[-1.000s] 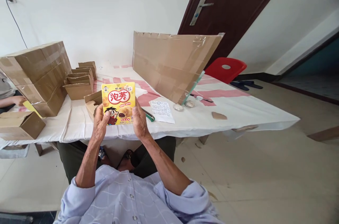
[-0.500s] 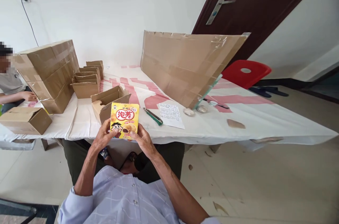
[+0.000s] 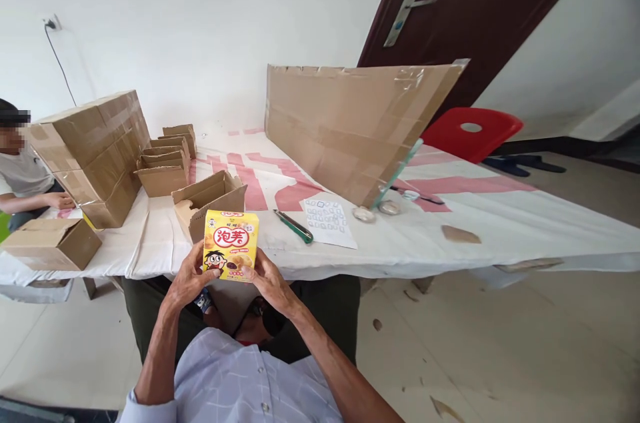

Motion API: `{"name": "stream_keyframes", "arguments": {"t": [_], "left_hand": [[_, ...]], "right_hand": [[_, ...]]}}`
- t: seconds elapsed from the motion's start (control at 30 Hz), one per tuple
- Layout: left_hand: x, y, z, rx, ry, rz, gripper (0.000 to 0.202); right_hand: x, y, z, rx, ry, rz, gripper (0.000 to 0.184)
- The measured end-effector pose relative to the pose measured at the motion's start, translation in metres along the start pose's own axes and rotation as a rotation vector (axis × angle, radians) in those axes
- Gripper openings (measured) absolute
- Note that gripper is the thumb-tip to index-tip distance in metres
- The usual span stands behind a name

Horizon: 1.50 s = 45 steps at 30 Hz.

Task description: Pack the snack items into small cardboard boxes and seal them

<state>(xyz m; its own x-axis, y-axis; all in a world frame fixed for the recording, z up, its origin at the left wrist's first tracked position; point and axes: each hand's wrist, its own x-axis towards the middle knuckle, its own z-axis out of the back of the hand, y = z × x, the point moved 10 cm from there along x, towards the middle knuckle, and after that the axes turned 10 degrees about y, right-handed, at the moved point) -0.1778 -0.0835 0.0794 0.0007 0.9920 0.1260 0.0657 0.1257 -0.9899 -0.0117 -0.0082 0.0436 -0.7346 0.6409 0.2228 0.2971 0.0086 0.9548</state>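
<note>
A yellow snack box (image 3: 231,243) with red lettering and a cartoon face is held upright over the table's front edge. My left hand (image 3: 191,276) grips its left side, thumb on the front. On its right side my right hand (image 3: 270,281) is closed the same way; the fingers behind the box are hidden. Just beyond stands an open cardboard box (image 3: 213,195), partly covered by the snack box. A green utility knife (image 3: 294,226) and a paper sheet (image 3: 330,223) with rows of small drawn shapes lie to the right.
A taped stack of cartons (image 3: 95,156), several open cardboard boxes (image 3: 161,173) and a closed carton (image 3: 53,244) stand left. A large cardboard panel (image 3: 350,129) rises at the back. Tape rolls (image 3: 363,214) and a cardboard scrap (image 3: 461,234) lie right. Another person (image 3: 30,176) sits far left.
The snack box has tipped slightly so that its top edge now shows. Both hands keep their hold. The whole view has shifted a little.
</note>
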Motion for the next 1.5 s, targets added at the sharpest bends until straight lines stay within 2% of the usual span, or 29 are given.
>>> {"name": "stream_keyframes", "arguments": {"t": [0.13,0.27,0.4,0.47,0.53,0.6,0.7,0.77,0.83,0.9,1.0,1.13,1.23,1.33,1.43,1.5], "left_hand": [[-0.004,0.01,0.012,0.182,-0.041,0.113,0.071],[-0.006,0.01,0.017,0.227,-0.052,0.14,0.062],[-0.002,0.011,0.016,0.277,-0.016,0.173,0.066],[0.002,0.014,0.025,0.338,-0.03,0.193,0.073],[0.006,0.015,0.046,0.426,-0.125,0.188,0.081],[0.01,0.012,0.076,0.513,-0.284,0.153,0.091],[0.016,0.002,0.119,0.591,-0.509,0.081,0.118],[0.025,-0.001,0.139,0.606,-0.565,0.068,0.137],[0.039,-0.001,0.15,0.587,-0.537,0.076,0.149],[0.057,-0.001,0.15,0.552,-0.454,0.043,0.151],[0.082,-0.005,0.136,0.515,-0.296,-0.103,0.143],[0.09,-0.004,0.124,0.5,-0.241,-0.195,0.136],[0.08,-0.003,0.129,0.477,-0.254,-0.187,0.138],[0.053,-0.015,0.151,0.48,-0.311,-0.184,0.138],[0.01,-0.033,0.185,0.544,-0.389,-0.149,0.144],[-0.02,-0.045,0.204,0.591,-0.408,-0.118,0.148]], "right_hand": [[-0.002,-0.01,0.003,0.011,0.003,-0.022,0.069],[-0.003,-0.018,0.006,0.046,-0.028,0.003,0.077],[-0.002,-0.028,0.01,0.086,-0.044,0.021,0.072],[-0.001,-0.032,0.016,0.1,-0.056,0.03,0.072],[-0.001,-0.035,0.024,0.1,-0.071,0.044,0.073],[-0.003,-0.038,0.032,0.101,-0.088,0.05,0.073],[-0.009,-0.043,0.044,0.118,-0.13,0.04,0.072],[-0.013,-0.046,0.05,0.128,-0.164,0.03,0.071],[-0.018,-0.048,0.054,0.132,-0.19,0.018,0.071],[-0.022,-0.049,0.058,0.12,-0.213,0.011,0.069],[-0.03,-0.048,0.065,0.065,-0.246,0.0,0.067],[-0.042,-0.045,0.086,-0.005,-0.315,-0.035,0.066],[-0.048,-0.038,0.116,-0.058,-0.417,-0.03,0.073],[-0.041,-0.028,0.145,-0.142,-0.492,-0.027,0.084],[-0.012,-0.017,0.158,-0.269,-0.469,-0.041,0.088],[0.019,-0.012,0.155,-0.361,-0.419,-0.05,0.086]]}}
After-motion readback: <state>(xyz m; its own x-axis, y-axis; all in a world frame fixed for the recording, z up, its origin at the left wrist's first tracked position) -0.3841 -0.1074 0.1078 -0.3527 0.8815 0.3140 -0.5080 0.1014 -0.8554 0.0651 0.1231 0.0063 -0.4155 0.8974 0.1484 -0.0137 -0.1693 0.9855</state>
